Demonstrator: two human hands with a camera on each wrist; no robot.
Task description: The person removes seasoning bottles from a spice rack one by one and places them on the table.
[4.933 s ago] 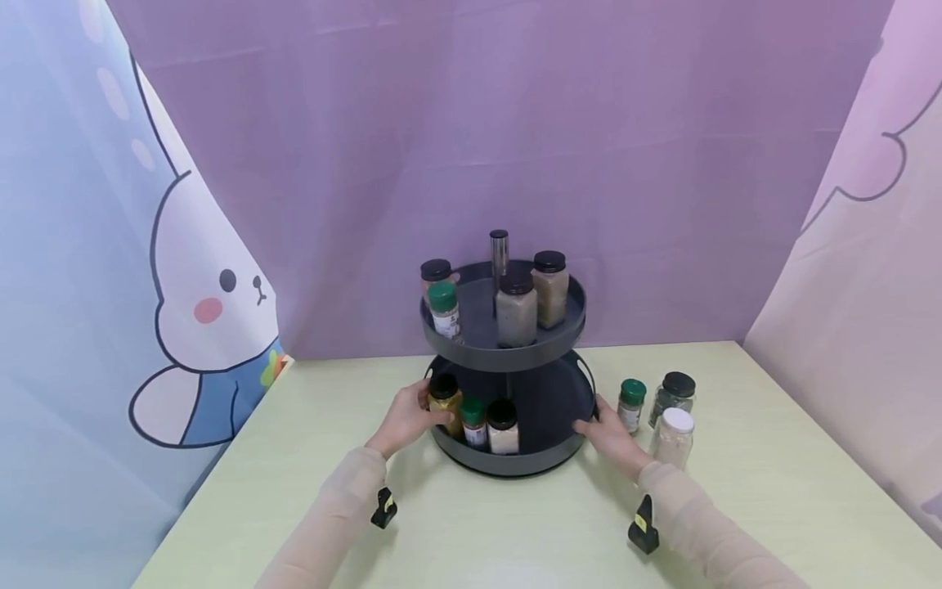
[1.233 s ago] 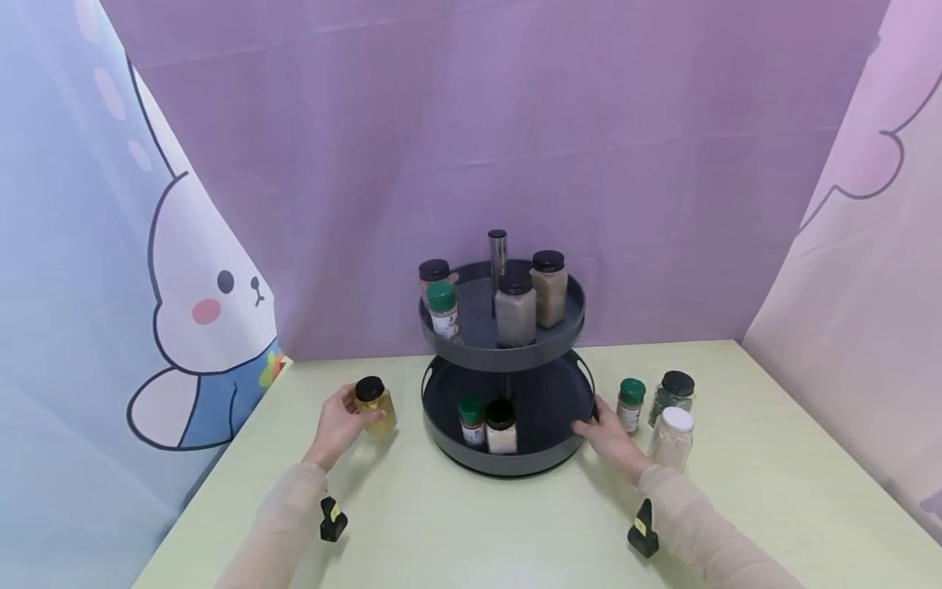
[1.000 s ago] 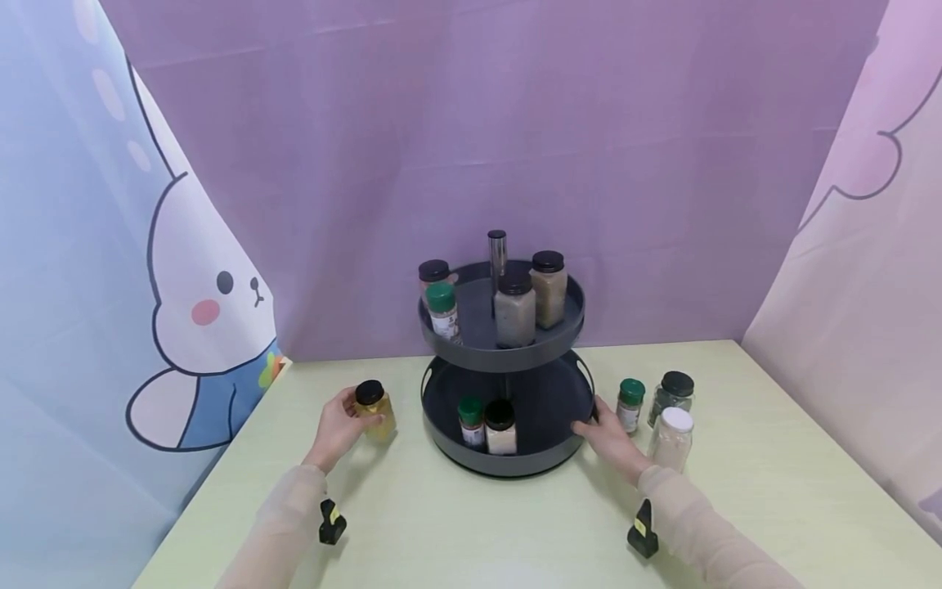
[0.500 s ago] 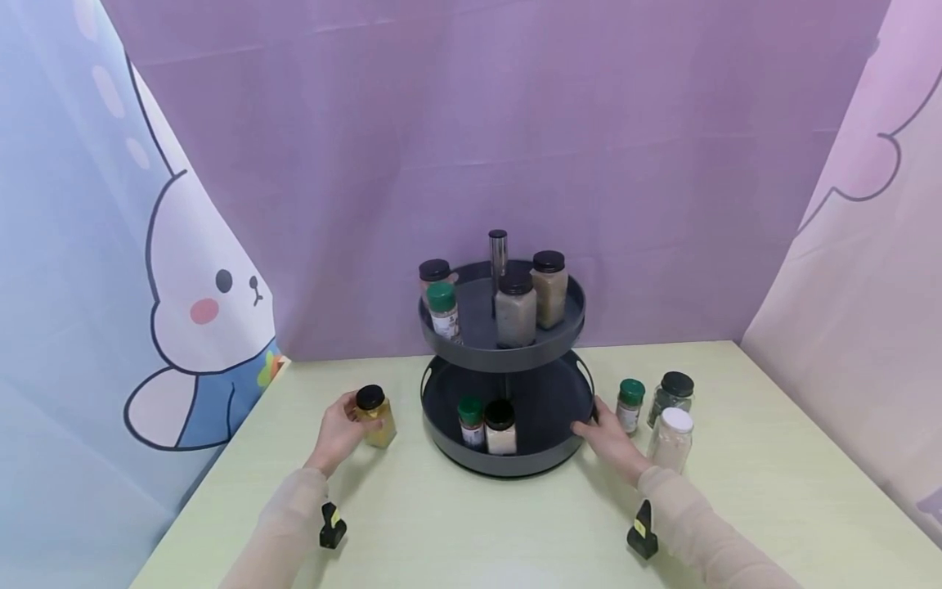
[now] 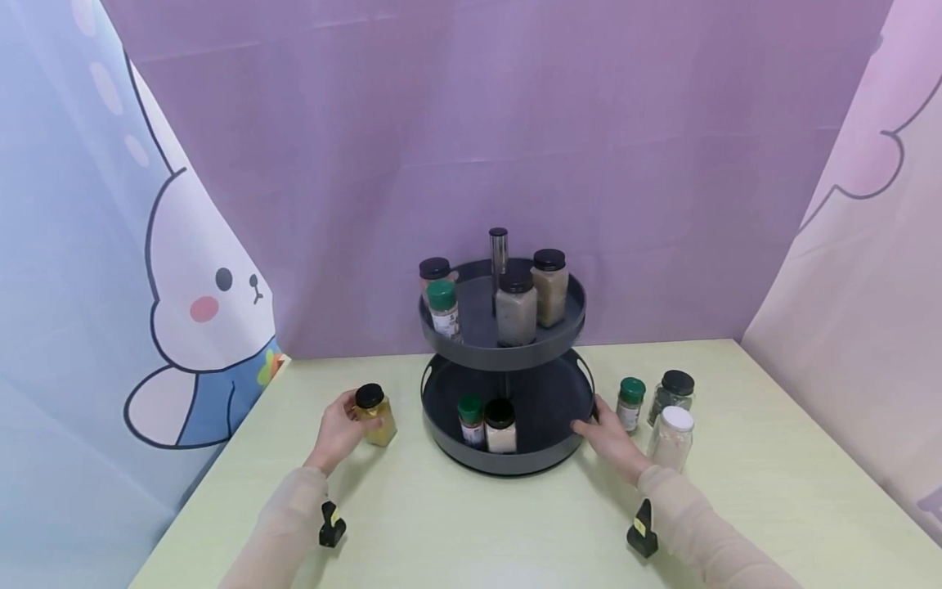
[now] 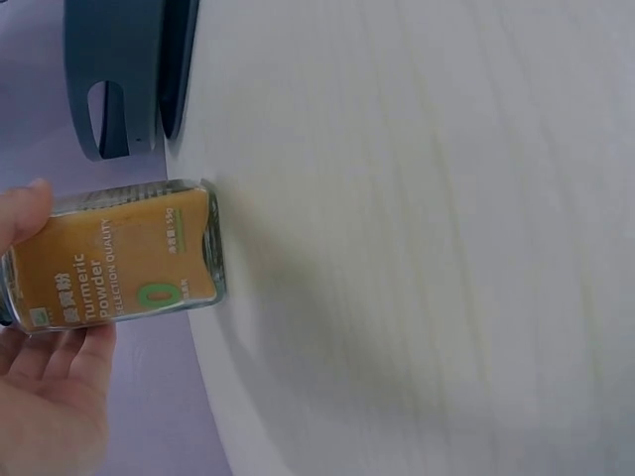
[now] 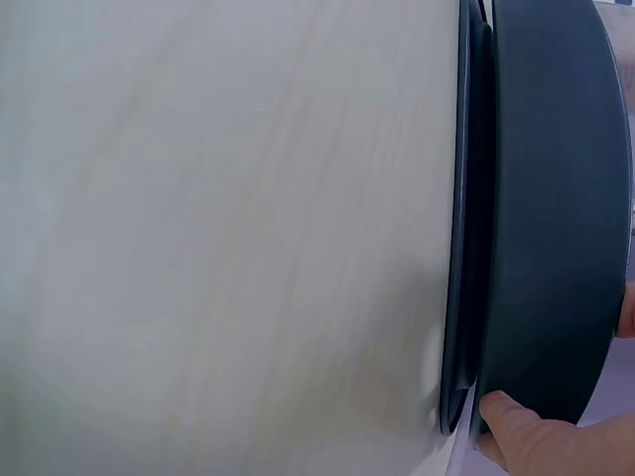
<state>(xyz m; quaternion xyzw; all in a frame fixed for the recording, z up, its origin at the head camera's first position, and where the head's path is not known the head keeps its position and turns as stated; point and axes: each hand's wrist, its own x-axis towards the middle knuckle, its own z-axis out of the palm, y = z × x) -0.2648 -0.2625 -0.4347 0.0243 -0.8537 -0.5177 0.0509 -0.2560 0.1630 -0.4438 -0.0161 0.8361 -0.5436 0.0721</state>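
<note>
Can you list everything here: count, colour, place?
Table: one, pale green, foreground
Stand: one, dark grey, on table
Post: one, silver, stand's middle
Yellow jar: one, black lid, left of stand
Upper jars: four, three black lids, one green, top tray
Lower jars: two, black and green lids, bottom tray
Other jars: three, green, black, white lids, right of stand
Cloths: three, purple behind, blue with rabbit left, pinkish right
Cameras: two, black, by sleeves
Sleeves: two, cream, foreground
Left hand: one, holding yellow jar
Right hand: one, gripping bottom tray
</note>
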